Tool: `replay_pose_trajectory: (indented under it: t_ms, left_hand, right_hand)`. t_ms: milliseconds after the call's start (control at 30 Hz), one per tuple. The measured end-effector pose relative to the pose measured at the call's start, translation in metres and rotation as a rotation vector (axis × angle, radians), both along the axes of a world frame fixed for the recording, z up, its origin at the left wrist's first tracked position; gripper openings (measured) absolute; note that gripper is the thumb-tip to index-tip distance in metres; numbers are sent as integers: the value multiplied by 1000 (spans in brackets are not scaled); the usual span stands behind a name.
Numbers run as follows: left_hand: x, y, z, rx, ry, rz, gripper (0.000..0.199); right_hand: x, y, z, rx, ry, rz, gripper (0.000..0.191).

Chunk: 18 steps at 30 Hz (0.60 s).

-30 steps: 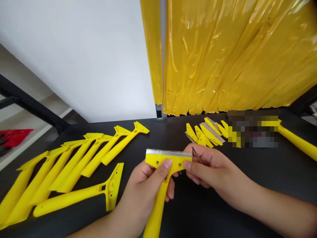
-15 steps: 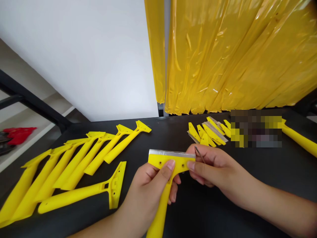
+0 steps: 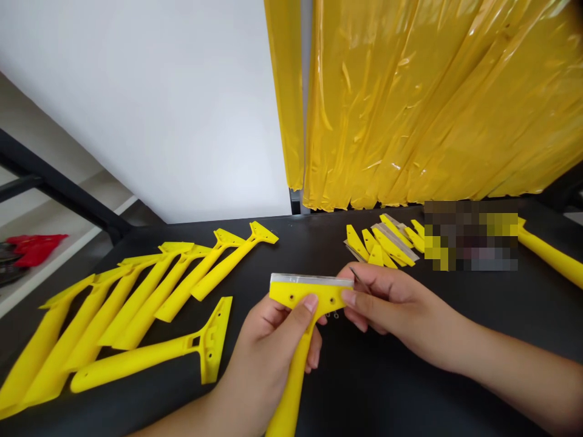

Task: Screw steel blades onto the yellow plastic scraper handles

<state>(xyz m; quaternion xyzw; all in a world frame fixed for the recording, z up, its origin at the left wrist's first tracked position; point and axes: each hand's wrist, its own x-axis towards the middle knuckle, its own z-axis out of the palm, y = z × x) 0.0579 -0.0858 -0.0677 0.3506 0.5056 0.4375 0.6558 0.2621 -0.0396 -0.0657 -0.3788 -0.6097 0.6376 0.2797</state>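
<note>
A yellow plastic scraper (image 3: 295, 379) stands head-up in front of me, a clear-and-silver blade strip (image 3: 314, 280) along its top edge. My left hand (image 3: 273, 337) is closed around its neck, thumb pressed on the face between two screw holes. At the head's right end, my right hand (image 3: 396, 300) pinches the corner with thumb and fingers. A thin dark metal rod (image 3: 359, 277), resembling a hex key, also sits in that hand; most of it is hidden by the fingers. Small metal rings (image 3: 336, 315) show just below the head, between the hands.
Several yellow scraper handles (image 3: 150, 291) lie in a slanted row on the black table (image 3: 392, 388). One more handle (image 3: 150, 358) lies nearer, at left. Yellow clamp plates and blades (image 3: 387, 243) are piled at back right, beside a blurred patch. Yellow plastic sheeting (image 3: 410, 109) hangs behind.
Both hands and the scraper have shifted slightly left. The metal rod has tilted lower in my right hand. More of the small rings shows below the head.
</note>
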Motion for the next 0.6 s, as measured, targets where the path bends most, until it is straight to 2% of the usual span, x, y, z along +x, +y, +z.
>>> replay_pose_trajectory:
  t_ms: [67, 167, 233, 300, 433, 600]
  left_hand:
    - [0, 2, -1, -16, 19, 29, 34]
    - [-1, 4, -2, -44, 22, 48, 33]
    - [-1, 4, -1, -57, 16, 63, 31]
    - [-1, 4, 1, -69, 11, 82, 31]
    - [-2, 4, 3, -70, 27, 102, 30]
    - [-2, 7, 1, -58, 29, 97, 30]
  right_hand:
    - [7, 6, -2, 133, -106, -36, 28]
    - [19, 18, -2, 438, -293, -88, 32]
    - [25, 25, 0, 658, -422, -24, 31]
    - [28, 29, 1, 810, -545, 94, 24]
    - [26, 27, -4, 969, -766, 261, 16]
    - [20, 24, -20, 1099, -839, 278, 14]
